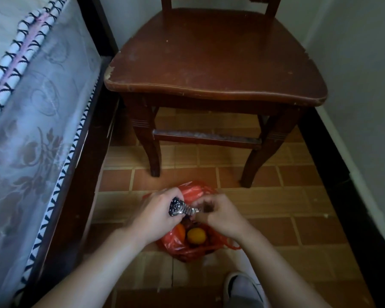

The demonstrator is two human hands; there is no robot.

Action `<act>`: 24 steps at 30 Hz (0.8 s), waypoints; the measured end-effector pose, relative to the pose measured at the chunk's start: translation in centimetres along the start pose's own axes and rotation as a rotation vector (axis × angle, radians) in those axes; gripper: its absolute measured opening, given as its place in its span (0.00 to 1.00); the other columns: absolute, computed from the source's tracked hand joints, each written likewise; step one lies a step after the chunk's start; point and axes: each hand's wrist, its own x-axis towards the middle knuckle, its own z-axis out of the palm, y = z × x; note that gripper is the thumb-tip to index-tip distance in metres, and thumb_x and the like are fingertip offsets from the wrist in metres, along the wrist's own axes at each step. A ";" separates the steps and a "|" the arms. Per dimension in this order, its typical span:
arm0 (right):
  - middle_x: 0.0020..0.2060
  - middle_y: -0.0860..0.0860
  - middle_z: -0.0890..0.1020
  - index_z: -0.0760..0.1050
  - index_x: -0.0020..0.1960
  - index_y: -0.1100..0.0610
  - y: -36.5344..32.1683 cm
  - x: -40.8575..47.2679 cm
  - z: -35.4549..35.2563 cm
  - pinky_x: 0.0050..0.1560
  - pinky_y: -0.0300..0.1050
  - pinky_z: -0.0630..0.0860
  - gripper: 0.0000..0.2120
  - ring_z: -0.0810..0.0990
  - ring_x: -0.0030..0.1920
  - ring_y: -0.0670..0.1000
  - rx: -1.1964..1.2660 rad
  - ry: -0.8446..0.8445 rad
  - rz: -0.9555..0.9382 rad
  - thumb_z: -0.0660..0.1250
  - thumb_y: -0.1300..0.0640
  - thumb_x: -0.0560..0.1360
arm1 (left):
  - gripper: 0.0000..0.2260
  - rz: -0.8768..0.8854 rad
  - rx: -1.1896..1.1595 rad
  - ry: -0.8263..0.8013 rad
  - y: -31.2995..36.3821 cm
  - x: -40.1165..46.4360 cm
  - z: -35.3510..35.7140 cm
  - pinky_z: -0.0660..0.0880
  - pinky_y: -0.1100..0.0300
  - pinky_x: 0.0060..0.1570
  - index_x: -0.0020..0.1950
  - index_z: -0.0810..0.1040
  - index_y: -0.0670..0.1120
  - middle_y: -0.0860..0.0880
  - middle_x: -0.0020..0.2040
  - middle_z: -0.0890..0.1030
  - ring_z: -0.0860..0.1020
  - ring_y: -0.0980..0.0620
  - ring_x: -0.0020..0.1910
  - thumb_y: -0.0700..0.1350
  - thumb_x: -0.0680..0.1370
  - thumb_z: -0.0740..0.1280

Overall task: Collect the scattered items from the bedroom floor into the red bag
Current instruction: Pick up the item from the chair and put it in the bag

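A red plastic bag (176,243) lies open on the tiled floor in front of the chair. Inside it I see a round orange fruit (196,235) and part of another orange item (180,230). Just above the bag's mouth both hands hold a silver wristwatch (182,209) with a dark dial. My left hand (158,216) grips the watch's case end, fingers curled around it. My right hand (218,215) pinches the metal band's other end. Much of the bag's middle is hidden under my hands.
A dark wooden chair (213,63) stands right behind the bag, its legs on the floor. A bed with a pale floral cover (31,130) runs along the left. A white wall with a dark skirting (333,174) borders the right. A white slipper (242,290) is at the bottom.
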 end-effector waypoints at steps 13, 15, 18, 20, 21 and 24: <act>0.40 0.50 0.87 0.86 0.44 0.53 0.7 1.9 -0.2 0.50 0.52 0.83 0.08 0.86 0.43 0.51 -0.070 -0.017 0.054 0.78 0.65 0.72 | 0.02 -0.220 -0.315 -0.141 -1.5 0.5 0.6 0.80 0.46 0.55 0.47 0.86 0.54 0.55 0.44 0.86 0.84 0.56 0.47 0.51 0.77 0.76; 0.36 0.45 0.85 0.86 0.43 0.52 0.7 2.0 -0.5 0.47 0.49 0.80 0.04 0.83 0.39 0.45 -0.186 -0.079 0.057 0.76 0.59 0.75 | 0.02 -0.226 -0.289 -0.140 -1.0 0.8 1.0 0.80 0.49 0.53 0.46 0.85 0.53 0.53 0.42 0.85 0.83 0.55 0.45 0.50 0.77 0.76; 0.32 0.40 0.80 0.84 0.41 0.50 0.3 1.7 -1.0 0.39 0.35 0.72 0.10 0.77 0.34 0.37 -0.299 -0.144 0.080 0.71 0.62 0.78 | 0.02 -0.224 -0.249 -0.167 -0.5 1.0 2.2 0.79 0.53 0.51 0.47 0.85 0.52 0.53 0.42 0.84 0.82 0.56 0.44 0.48 0.78 0.76; 0.32 0.40 0.80 0.85 0.43 0.52 0.2 1.5 -1.2 0.38 0.32 0.71 0.12 0.77 0.33 0.35 -0.339 -0.163 0.112 0.68 0.65 0.78 | 0.04 -0.238 -0.211 -0.188 -0.3 0.9 2.9 0.78 0.58 0.49 0.51 0.85 0.51 0.54 0.44 0.84 0.81 0.57 0.45 0.47 0.77 0.76; 0.32 0.41 0.81 0.87 0.45 0.54 0.4 1.4 -1.2 0.38 0.35 0.73 0.12 0.77 0.32 0.36 -0.344 -0.167 0.126 0.67 0.67 0.77 | 0.06 -0.251 -0.205 -0.193 -0.5 0.9 3.1 0.78 0.60 0.49 0.53 0.85 0.51 0.54 0.46 0.84 0.81 0.57 0.46 0.47 0.77 0.76; 0.39 0.47 0.86 0.88 0.49 0.56 1.1 1.0 -1.2 0.46 0.46 0.80 0.15 0.82 0.39 0.43 -0.362 -0.164 0.181 0.64 0.70 0.77 | 0.08 -0.283 -0.204 -0.225 -1.3 0.7 3.1 0.75 0.69 0.45 0.57 0.84 0.50 0.55 0.48 0.83 0.80 0.61 0.47 0.45 0.78 0.75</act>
